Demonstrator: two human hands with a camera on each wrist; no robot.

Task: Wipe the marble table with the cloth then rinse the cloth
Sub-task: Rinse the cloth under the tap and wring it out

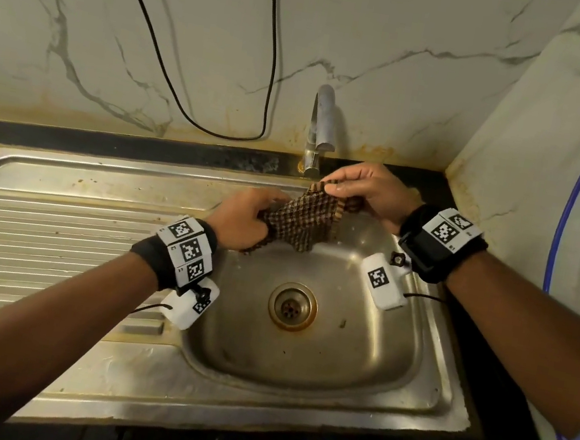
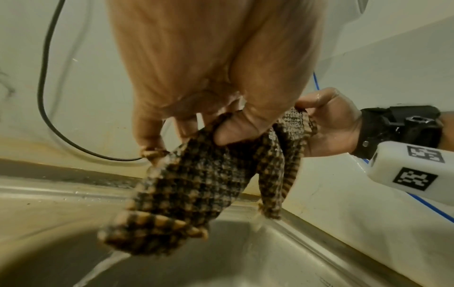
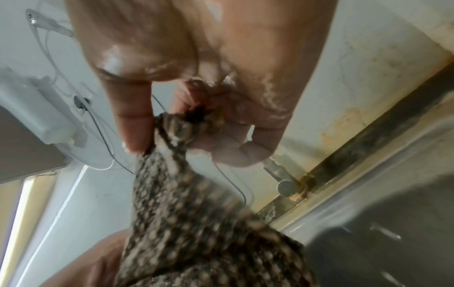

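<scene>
A brown-and-tan checked cloth (image 1: 301, 223) is held stretched above the basin of a steel sink (image 1: 350, 379), drain (image 1: 292, 306) below. Nearer, the left hand (image 1: 246, 218) is curled round the cloth's lower end; farther back, the right hand (image 1: 366, 190) is pinching the upper corner just in front of the tap (image 1: 321, 129). Tag-marked bands are worn on both wrists. A black cable (image 1: 268, 62) is looped on the marble wall (image 1: 197, 31) behind. Seen only in the left wrist view: the thumb (image 2: 236, 134) pressed onto the weave, the cloth's striped edge hanging free, a thin trickle falling from one corner. Right wrist view, blurred: wet right-hand fingers (image 3: 134, 124) bunching the fabric, tap base (image 3: 286, 187) at the stained sink-wall joint. No water is seen at the spout.
</scene>
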